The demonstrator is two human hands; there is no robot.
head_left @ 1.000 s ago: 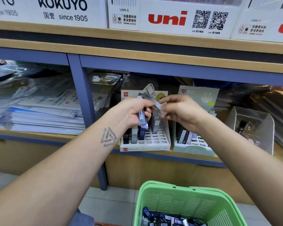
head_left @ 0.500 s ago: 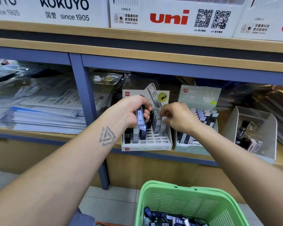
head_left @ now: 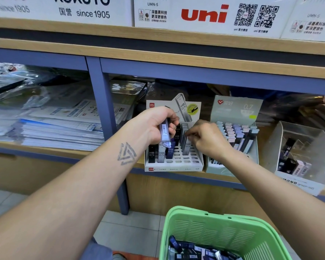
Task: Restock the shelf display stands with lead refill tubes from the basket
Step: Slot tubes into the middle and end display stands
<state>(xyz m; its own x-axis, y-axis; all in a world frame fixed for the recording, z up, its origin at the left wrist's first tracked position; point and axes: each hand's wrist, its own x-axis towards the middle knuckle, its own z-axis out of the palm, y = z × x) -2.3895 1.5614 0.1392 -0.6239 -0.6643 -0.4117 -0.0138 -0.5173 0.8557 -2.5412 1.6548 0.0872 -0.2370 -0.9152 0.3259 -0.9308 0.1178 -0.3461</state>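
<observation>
A white display stand [head_left: 174, 165] with a slotted grid sits on the lower shelf, holding several HB 0.5 lead refill tubes [head_left: 151, 154]. My left hand [head_left: 154, 126] hovers over its left side and grips a few tubes [head_left: 165, 131], one showing a barcode. My right hand [head_left: 204, 138] reaches into the stand's right side, its fingertips pinching a grey tube [head_left: 186, 145] standing in a slot. The green basket [head_left: 223, 228] below holds several more tubes [head_left: 193, 252].
A pale green 0.7 stand [head_left: 235, 107] full of tubes stands to the right, then a clear bin [head_left: 304, 162] with a few boxes. Stacked paper packs [head_left: 54, 128] fill the left bay behind a blue post [head_left: 105, 117]. Tiled floor lies below.
My right hand has gone down from in front of my left hand into the stand's right side with a tube. My left hand has stayed above the stand, still holding tubes.
</observation>
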